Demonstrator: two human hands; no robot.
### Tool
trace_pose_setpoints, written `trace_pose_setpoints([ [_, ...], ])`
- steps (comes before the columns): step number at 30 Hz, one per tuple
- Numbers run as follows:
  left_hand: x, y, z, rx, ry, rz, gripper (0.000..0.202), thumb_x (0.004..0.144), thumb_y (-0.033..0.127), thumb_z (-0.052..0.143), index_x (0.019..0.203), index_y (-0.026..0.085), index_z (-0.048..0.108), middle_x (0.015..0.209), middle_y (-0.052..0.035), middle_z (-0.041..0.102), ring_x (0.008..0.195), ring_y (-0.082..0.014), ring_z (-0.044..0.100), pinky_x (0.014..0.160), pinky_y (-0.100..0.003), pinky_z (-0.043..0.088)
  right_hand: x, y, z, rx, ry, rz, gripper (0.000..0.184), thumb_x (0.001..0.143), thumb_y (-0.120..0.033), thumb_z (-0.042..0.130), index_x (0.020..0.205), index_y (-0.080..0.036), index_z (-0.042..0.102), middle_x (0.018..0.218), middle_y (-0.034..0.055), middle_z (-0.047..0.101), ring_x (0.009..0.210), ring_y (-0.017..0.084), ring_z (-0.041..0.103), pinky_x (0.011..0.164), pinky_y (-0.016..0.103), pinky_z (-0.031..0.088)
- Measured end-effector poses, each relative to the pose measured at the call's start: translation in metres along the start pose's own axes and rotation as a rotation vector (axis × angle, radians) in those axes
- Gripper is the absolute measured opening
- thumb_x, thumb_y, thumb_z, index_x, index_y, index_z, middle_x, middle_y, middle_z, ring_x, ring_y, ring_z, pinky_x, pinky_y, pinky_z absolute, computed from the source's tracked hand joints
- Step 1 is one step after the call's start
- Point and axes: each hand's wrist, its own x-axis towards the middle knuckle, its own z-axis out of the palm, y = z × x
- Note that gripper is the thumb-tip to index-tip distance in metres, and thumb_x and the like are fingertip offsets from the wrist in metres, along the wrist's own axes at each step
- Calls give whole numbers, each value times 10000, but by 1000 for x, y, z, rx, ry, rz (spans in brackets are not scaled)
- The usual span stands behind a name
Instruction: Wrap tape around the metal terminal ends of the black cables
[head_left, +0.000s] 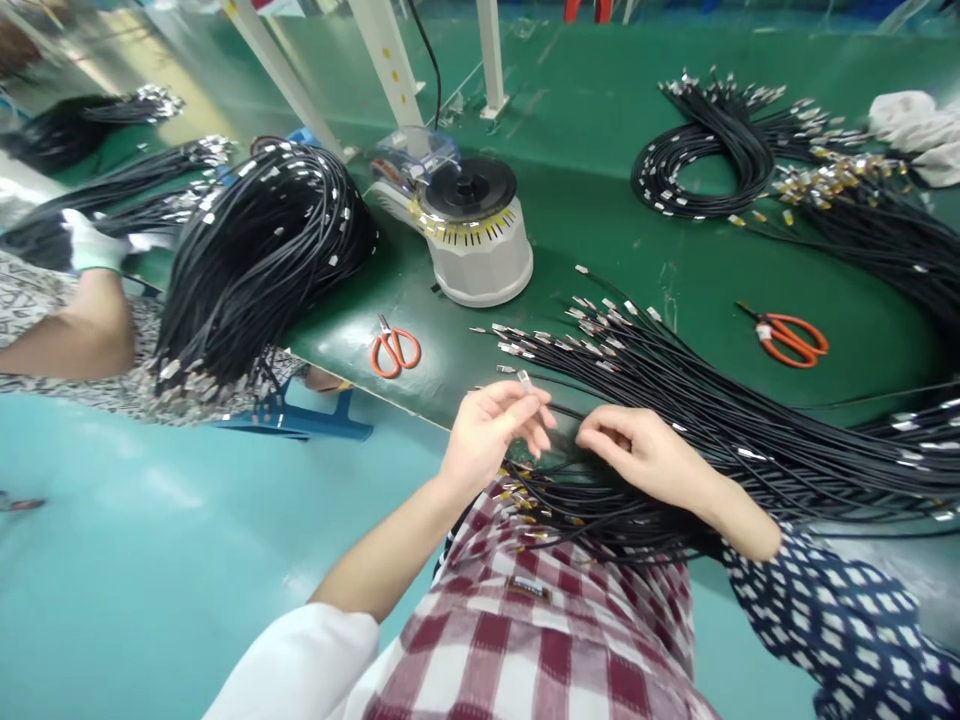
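A cable end (524, 381) is pinched between the thumb and fingers (534, 414) of the left hand (491, 432), just above the near edge of the green tabletop (600, 200). The right hand (637, 452) is laid with curled fingers on the cable bundle (750, 430) spread across the tabletop; whether anything is gripped by it cannot be told. Orange scissors (395, 350) are seen left of the hands, and a white dispenser (480, 250) behind them.

A white tape dispenser (476, 235) stands mid-desk on the green desk (600, 150). Orange scissors (395, 350) lie by the near edge, a second pair of scissors (787, 337) toward the right edge. A cable coil (705, 150) and white cloth (915, 130) occupy the far right corner.
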Motion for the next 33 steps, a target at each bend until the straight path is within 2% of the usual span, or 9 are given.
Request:
trace_pose_setpoints([
  [5,-9,-2,1,86,-44,-87,308,763,340,779,954,121,677,658,-42,709,426,-125,622,397,-205,487,17,-14,-1,210,160,35,205,921,-332,571,932,-178,707,847,41,719,625,130,597,573,246,452],
  [9,-8,-6,0,69,-37,-84,307,757,351,783,918,123,655,645,-43,709,419,-131,626,392,-202,489,43,-26,-1,295,148,-43,183,874,-334,629,873,-175,718,820,37,728,686,143,628,628,251,480],
  [12,-7,-11,-2,34,-26,-114,335,741,368,794,900,113,648,634,-46,701,401,-128,614,375,-198,479,85,-28,-14,307,246,-50,205,850,-347,640,829,-157,714,775,36,716,619,127,590,597,250,463],
  [16,-6,-18,-5,-3,-42,-129,346,738,383,797,888,113,642,635,-53,700,394,-135,617,362,-198,474,160,-32,-43,399,520,13,196,826,-323,652,855,-139,713,795,40,708,549,90,539,564,234,429],
  [20,-5,-21,-8,-36,-44,-129,345,742,386,797,882,117,631,639,-60,705,399,-139,624,363,-195,476,210,-44,-60,443,535,147,368,827,-485,653,771,-124,704,809,87,715,575,104,568,569,245,427],
  [22,-4,-22,-9,-46,-46,-137,355,731,387,805,876,118,625,636,-62,706,396,-143,624,360,-199,477,220,-51,-60,428,493,195,428,799,-539,663,734,-118,705,809,107,720,592,118,575,579,257,437],
  [25,-3,-22,-10,-57,-49,-143,367,723,390,810,872,116,617,634,-62,705,394,-145,623,357,-201,477,222,-58,-56,370,480,202,293,757,-406,702,700,-119,706,770,93,715,641,136,590,626,266,453],
  [28,-3,-22,-11,-64,-51,-145,368,730,385,804,880,110,610,633,-61,703,397,-142,624,360,-197,477,220,-60,-53,252,553,167,155,708,-296,700,667,-146,700,756,57,713,723,163,615,693,283,454],
  [33,-4,-21,-12,-80,-69,-143,367,735,380,801,878,105,603,633,-60,703,403,-139,628,366,-191,479,216,-60,-54,136,558,141,191,762,-316,633,653,-167,685,756,51,720,747,189,645,687,299,464],
])
